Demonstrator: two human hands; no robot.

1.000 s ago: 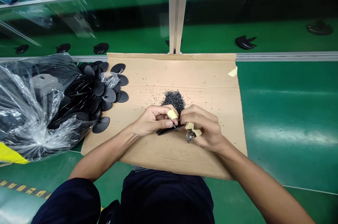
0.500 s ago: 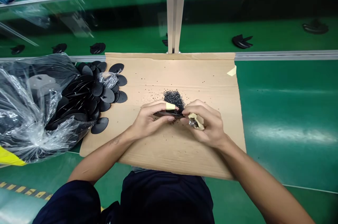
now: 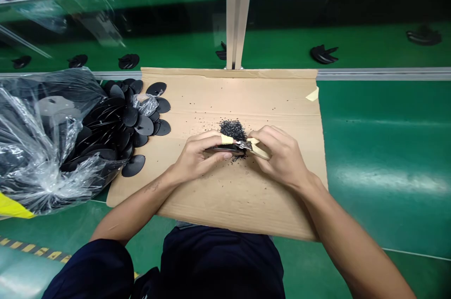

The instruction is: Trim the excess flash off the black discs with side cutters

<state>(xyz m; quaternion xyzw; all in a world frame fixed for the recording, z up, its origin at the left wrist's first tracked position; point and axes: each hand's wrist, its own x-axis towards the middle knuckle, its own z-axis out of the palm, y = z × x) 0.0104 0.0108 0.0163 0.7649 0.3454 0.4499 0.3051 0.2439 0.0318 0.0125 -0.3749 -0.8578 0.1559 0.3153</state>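
Observation:
Between thumb and fingers, my left hand (image 3: 200,154) grips a black disc (image 3: 221,148) by its edge, tilted nearly edge-on to my view. Yellow tape is wrapped round one finger of that hand. My right hand (image 3: 282,158) is closed round small nippers (image 3: 259,149) with pale yellow handles. Their metal jaws are at the disc's right edge; whether they touch it I cannot tell. Just beyond lies a heap of small black bits (image 3: 232,129) on the cardboard sheet (image 3: 211,195), with some bits scattered around it.
Left of my hands many black discs (image 3: 130,115) spill from a clear plastic bag (image 3: 45,148). A metal post (image 3: 238,17) and rail (image 3: 380,74) stand at the far edge. Behind them several black pieces (image 3: 323,54) lie on the green surface. A tape scrap (image 3: 312,94) sits at the cardboard's right corner.
My right hand has turned the nippers so their jaws point left at the disc instead of toward me. My left hand still holds the disc, almost in place.

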